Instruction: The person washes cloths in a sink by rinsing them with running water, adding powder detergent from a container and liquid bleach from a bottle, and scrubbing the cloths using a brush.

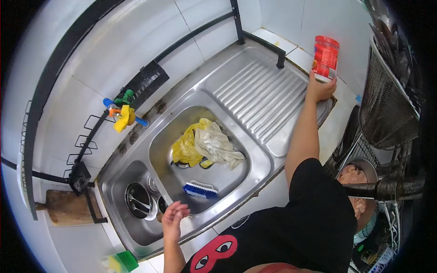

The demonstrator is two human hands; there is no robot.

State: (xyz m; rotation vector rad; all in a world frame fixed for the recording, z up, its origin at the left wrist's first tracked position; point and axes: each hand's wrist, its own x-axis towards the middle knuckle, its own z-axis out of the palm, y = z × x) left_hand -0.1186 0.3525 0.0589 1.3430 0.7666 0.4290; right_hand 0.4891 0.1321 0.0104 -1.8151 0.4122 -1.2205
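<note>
My right hand point(322, 87) grips a red plastic jar point(326, 57) with a red lid near its lower end, at the far right end of the drainboard by the tiled wall. My left hand point(174, 217) is over the front rim of the sink, holding nothing, its fingers loosely bent and partly apart. Close to it in the large basin point(227, 191) lies a scrub brush point(199, 190) with blue bristles and a white back. Further back in that basin are a crumpled yellow cloth point(187, 144) and a whitish cloth point(218, 144), with something dark partly hidden beneath.
A small basin at left holds a dark pan point(138, 199) with spoons. A yellow-handled tap point(124, 119) and a black rack point(195, 34) stand behind. At right are a mesh strainer point(389, 102) and a metal bowl point(369, 168). A green-and-yellow sponge point(124, 262) sits lower left.
</note>
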